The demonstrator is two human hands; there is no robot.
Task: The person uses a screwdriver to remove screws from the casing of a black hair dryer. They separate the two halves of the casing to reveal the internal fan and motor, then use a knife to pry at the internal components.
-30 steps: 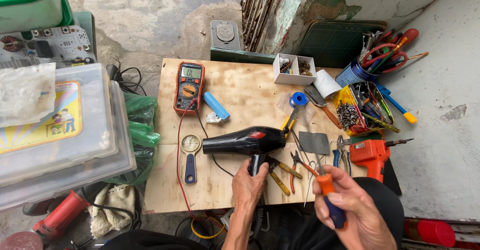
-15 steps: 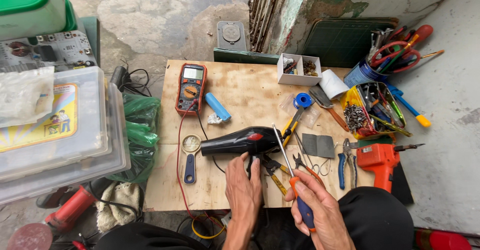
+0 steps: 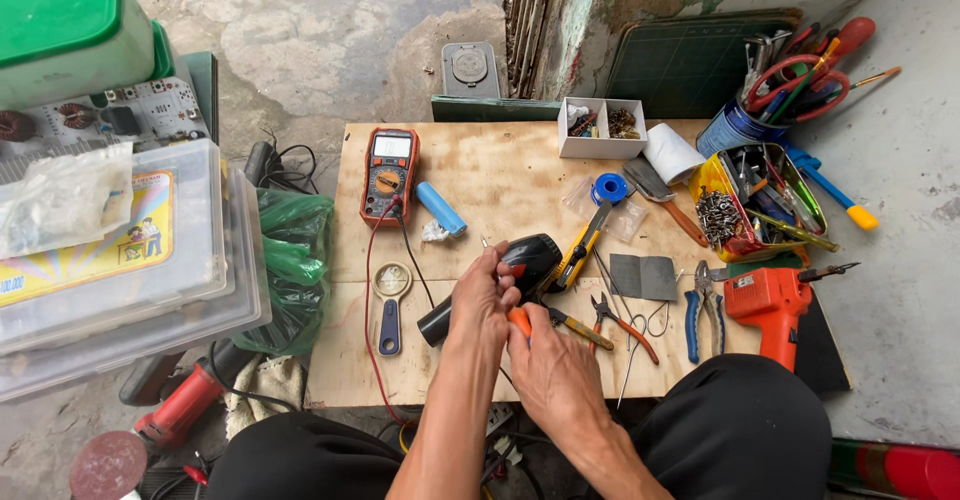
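Head view looks straight down on a low plywood table (image 3: 480, 175) crowded with tools. The left hand (image 3: 482, 300) wraps its fingers around the black hair dryer (image 3: 500, 280), which lies on its side near the table's front edge, pinned down so it cannot roll. The right hand (image 3: 555, 365) is clenched on the orange handle of a screwdriver (image 3: 519, 320), the tip pointing into the dryer's body just beside the left thumb; the tip itself is hidden by the hands. Pressing the two hands close together seems meant to keep tool and casing lined up. Other tools sit within arm's reach to the right: a yellow utility knife (image 3: 583, 245) touching the dryer, blue-handled pliers (image 3: 705, 310), and an orange drill (image 3: 770, 305). A red multimeter (image 3: 389, 173) lies further back with its leads trailing forward.
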